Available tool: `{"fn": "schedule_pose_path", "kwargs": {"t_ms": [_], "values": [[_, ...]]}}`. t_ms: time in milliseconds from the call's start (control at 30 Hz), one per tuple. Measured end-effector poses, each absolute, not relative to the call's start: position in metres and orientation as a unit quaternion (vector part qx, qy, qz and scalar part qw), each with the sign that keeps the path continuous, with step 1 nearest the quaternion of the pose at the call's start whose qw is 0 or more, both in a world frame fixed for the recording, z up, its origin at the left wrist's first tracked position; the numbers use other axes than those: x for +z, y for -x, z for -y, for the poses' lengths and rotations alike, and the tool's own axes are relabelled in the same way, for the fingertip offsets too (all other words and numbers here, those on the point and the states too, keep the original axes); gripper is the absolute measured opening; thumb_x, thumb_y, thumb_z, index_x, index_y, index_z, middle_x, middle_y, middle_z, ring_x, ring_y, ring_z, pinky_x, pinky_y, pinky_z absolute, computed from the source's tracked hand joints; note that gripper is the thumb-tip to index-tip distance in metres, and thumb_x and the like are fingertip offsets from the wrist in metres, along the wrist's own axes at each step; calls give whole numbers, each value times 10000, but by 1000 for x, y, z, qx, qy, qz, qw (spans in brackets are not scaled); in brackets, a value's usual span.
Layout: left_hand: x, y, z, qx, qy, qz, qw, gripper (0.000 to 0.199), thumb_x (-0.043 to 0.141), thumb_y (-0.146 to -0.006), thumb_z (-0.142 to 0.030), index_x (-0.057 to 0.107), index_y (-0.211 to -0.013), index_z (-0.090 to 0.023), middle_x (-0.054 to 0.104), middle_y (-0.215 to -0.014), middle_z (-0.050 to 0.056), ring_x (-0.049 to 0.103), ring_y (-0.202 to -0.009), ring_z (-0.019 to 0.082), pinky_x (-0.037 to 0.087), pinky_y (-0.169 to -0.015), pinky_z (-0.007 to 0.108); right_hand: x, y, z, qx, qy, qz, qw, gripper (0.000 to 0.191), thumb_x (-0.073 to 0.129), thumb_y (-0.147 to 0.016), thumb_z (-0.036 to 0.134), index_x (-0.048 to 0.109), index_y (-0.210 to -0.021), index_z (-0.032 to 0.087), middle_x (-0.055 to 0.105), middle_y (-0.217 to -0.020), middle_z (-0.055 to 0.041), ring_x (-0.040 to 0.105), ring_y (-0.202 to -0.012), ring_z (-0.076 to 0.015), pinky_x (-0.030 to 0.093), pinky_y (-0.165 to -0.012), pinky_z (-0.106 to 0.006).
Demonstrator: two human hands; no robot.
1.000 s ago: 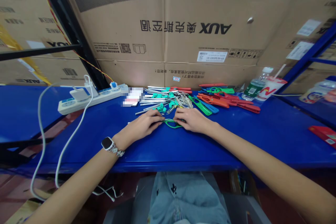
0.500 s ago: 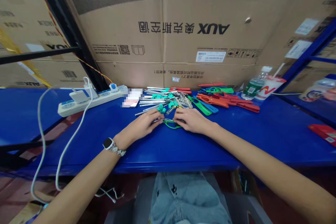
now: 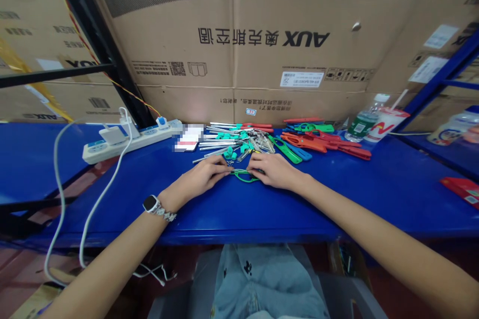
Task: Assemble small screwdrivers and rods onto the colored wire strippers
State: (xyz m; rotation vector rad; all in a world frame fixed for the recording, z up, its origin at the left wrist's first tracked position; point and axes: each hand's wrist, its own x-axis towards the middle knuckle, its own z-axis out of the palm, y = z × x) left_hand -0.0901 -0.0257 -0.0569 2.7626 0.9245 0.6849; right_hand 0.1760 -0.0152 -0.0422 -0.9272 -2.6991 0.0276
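Note:
A green plastic lighter casing with an open trigger loop lies low over the blue table, between my hands. My right hand grips its right end, thumb and fingers closed. At the left end my left hand is pinched shut; the small part in its fingertips is hidden. A thin pale strand runs along the casing's top between both hands. Just behind my hands lie several metal tubes with teal plastic parts, and a heap of small metal pieces. Green lighter casings lie beyond my right hand.
Red casings lie farther right, before a green-labelled bottle and a paper cup. A power strip with white cables is at left. A large cardboard sheet stands behind the table.
My left hand's fingers have shifted slightly, hiding the thin silver piece seen between them before. The left wrist has moved a little left. My right hand stays on the casing.

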Motion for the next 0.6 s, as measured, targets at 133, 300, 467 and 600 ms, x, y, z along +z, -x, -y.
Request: {"fn": "schedule_pose_path", "kwargs": {"t_ms": [133, 300, 467, 600], "values": [[-59, 93, 26, 215, -924, -309, 64, 347, 421, -1064, -270, 703, -1255, -208, 636, -1068, 95, 622, -982, 219, 569, -880, 406, -42, -176, 16, 13, 321, 936, 145, 162, 559, -1001, 230, 700, -938, 184, 659, -968, -43, 553, -770, -136, 259, -603, -264], [-62, 93, 28, 220, -926, -300, 68, 355, 406, -1063, -253, 694, -1266, -210, 614, -1079, 99, 608, -967, 213, 567, -879, 406, -41, -176, 17, 14, 320, 936, 146, 153, 566, -997, 217, 701, -934, 184, 659, -964, -44, 553, -777, -136, 270, -614, -264], [-60, 93, 29, 217, -931, -287, 63, 378, 405, -1047, -184, 670, -1315, -222, 599, -1098, 105, 595, -976, 216, 558, -885, 417, -42, -176, 16, 6, 322, 935, 146, 148, 566, -995, 225, 702, -945, 194, 664, -967, -43, 553, -779, -140, 253, -600, -264], [-60, 94, 30, 207, -935, -286, 31, 398, 407, -1034, -153, 665, -1326, -234, 609, -1079, 105, 585, -978, 233, 545, -876, 448, -44, -176, 15, 0, 326, 935, 142, 156, 563, -995, 231, 706, -945, 193, 663, -977, -45, 558, -787, -140, 239, -591, -260]]}}
